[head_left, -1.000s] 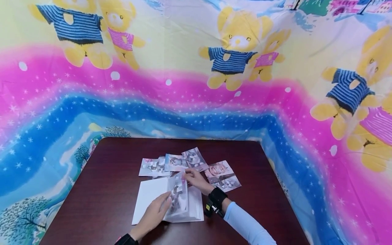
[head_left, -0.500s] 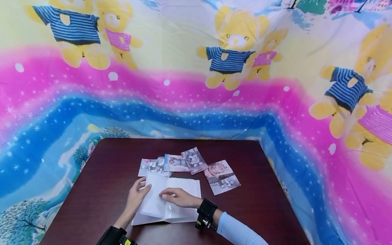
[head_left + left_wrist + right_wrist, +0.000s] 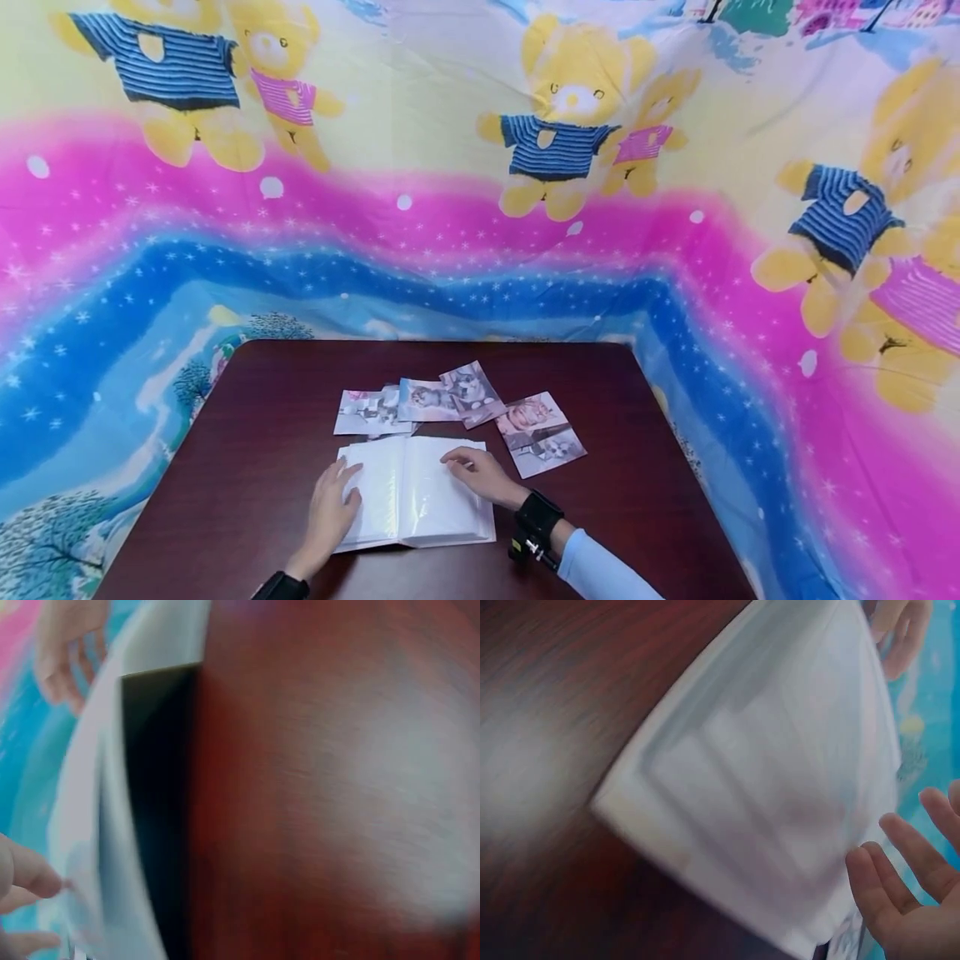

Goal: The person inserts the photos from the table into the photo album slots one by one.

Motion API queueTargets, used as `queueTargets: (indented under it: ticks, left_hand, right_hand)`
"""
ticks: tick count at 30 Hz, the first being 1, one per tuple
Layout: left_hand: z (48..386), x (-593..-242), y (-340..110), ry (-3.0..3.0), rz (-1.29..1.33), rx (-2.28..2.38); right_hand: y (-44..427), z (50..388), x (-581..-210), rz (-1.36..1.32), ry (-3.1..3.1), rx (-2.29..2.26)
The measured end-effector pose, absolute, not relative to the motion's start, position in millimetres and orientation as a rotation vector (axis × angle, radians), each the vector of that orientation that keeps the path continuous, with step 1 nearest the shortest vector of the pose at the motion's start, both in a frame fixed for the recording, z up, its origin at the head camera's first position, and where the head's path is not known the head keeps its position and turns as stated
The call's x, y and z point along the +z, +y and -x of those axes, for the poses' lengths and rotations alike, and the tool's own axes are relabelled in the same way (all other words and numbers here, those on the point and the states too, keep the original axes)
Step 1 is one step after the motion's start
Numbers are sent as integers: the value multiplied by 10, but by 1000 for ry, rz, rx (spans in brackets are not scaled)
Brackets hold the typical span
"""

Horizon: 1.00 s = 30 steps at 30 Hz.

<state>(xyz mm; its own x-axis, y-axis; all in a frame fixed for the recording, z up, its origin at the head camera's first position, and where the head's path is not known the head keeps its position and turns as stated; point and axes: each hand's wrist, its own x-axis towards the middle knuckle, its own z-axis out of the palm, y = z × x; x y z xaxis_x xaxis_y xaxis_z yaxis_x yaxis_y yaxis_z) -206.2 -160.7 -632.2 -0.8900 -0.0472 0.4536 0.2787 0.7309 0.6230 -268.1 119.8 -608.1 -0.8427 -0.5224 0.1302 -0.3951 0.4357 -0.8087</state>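
Note:
A photo album (image 3: 405, 492) lies spread on the table, blank white pages facing up under glossy clear sleeves. My left hand (image 3: 330, 504) rests along the outer edge of its left page, fingers loosely bent; in the left wrist view its fingertips (image 3: 49, 883) touch the page side. Over the upper part of the right page is my right hand (image 3: 487, 477), fingers relaxed and holding nothing. The right wrist view shows that hand (image 3: 911, 896) with spread fingers beside the blurred album (image 3: 757, 802); whether they touch the page is unclear.
Behind the album, several cat photo cards (image 3: 429, 400) overlap in a row. Two joined-looking photo cards (image 3: 540, 433) lie to the right. The dark wooden table (image 3: 247, 467) meets a bear-printed cloth (image 3: 450, 225) at its back and sides.
The leaf with a cat photo, raised a second ago, has turned over to the left and now lies flat. My right hand moved off the middle to the right page.

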Motion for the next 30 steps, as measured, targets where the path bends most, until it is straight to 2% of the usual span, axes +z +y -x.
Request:
queueTargets:
  ticks: [4,10,17,24,30]
  left_hand:
    - [2028,-6426,-1496,-2409,349,-776]
    - [1970,-6444,-1419,-2498,322,-670]
    - [2014,-6368,-1220,-2312,487,-725]
    - [1956,-6386,-1007,-2263,784,-800]
    - [1890,-6398,-908,-2302,890,-820]
  right_hand:
    - [1265,2697,-6113,808,2538,-1341]
    - [1333,2849,-6140,815,2526,-1400]
    - [1532,3269,-6179,479,2817,-1497]
    - [1652,3566,-6221,21,3168,-1143]
    - [1673,3695,-6169,-160,3124,-1061]
